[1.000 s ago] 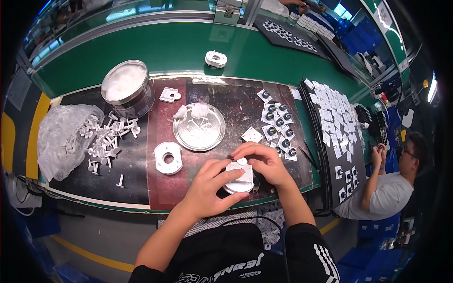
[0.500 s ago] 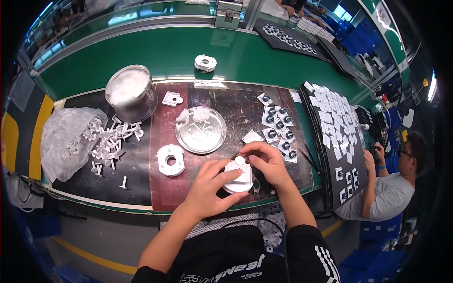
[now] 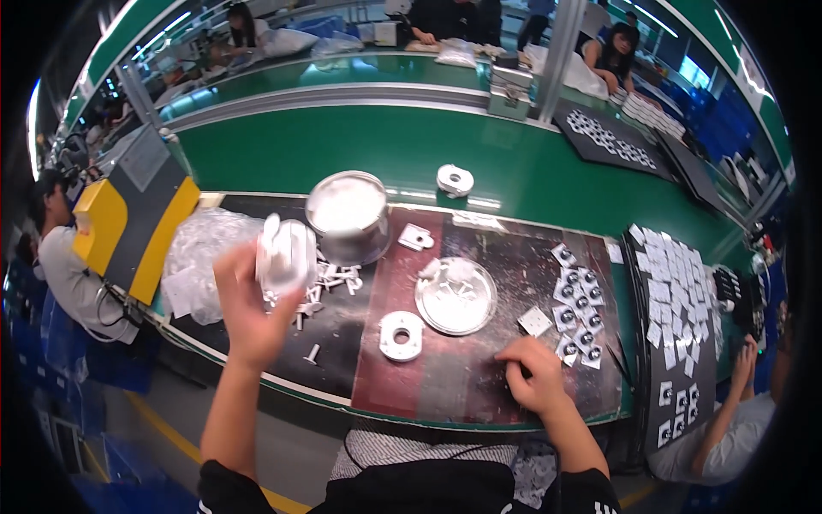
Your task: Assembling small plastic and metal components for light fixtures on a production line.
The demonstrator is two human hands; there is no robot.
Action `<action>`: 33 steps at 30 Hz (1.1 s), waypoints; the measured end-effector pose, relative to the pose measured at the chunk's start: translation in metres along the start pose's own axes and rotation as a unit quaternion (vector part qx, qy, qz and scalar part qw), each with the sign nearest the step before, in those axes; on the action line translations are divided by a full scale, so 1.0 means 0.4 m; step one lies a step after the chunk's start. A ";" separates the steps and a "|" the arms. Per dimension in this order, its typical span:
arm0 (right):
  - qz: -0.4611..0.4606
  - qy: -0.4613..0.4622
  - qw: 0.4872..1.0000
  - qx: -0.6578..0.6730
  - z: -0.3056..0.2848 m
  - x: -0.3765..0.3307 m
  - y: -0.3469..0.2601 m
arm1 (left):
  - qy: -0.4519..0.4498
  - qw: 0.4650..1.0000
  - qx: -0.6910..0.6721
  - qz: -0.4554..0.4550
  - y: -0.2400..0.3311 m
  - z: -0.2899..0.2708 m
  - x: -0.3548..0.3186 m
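left hand [image 3: 248, 319] holding blurred white part [image 3: 288, 257], right hand [image 3: 534, 375] near square plate [image 3: 535, 321]

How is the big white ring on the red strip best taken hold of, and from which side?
The ring lies flat, hole up, so pinching its outer rim at left and right, thumb against fingers, seems best. Come from above and the person's near side: the dish sits close by, beyond it to the right.

No words, numbers or signs can be read. White marks [image 3: 604, 507] on the black sleeves [image 3: 233, 488] are cut off by the lower edge; the side of the round tin [image 3: 353, 247] is blurred, any print there being indistinct.
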State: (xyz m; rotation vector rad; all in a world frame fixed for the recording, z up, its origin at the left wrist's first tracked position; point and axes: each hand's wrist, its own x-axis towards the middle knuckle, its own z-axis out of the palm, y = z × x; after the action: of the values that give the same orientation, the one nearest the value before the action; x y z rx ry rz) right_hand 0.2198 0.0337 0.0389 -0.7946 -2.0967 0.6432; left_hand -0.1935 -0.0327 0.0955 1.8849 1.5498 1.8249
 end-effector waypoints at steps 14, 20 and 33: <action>0.060 -0.089 0.994 -0.022 -0.027 0.208 0.004 | -0.003 0.977 0.060 -0.203 -0.637 0.091 0.424; 0.044 -0.073 0.985 -0.147 0.135 0.597 0.249 | 0.017 0.929 0.287 -0.233 -0.802 0.179 0.411; 0.174 -0.154 0.947 0.224 0.211 0.715 0.201 | -0.001 0.989 0.145 -0.012 -0.279 0.038 0.385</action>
State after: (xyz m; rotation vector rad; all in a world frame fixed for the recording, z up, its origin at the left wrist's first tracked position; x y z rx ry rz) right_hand 0.0356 0.2786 0.0787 -0.8432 -1.9706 1.4586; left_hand -0.2813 0.1346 0.1234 1.9694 1.9186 1.6603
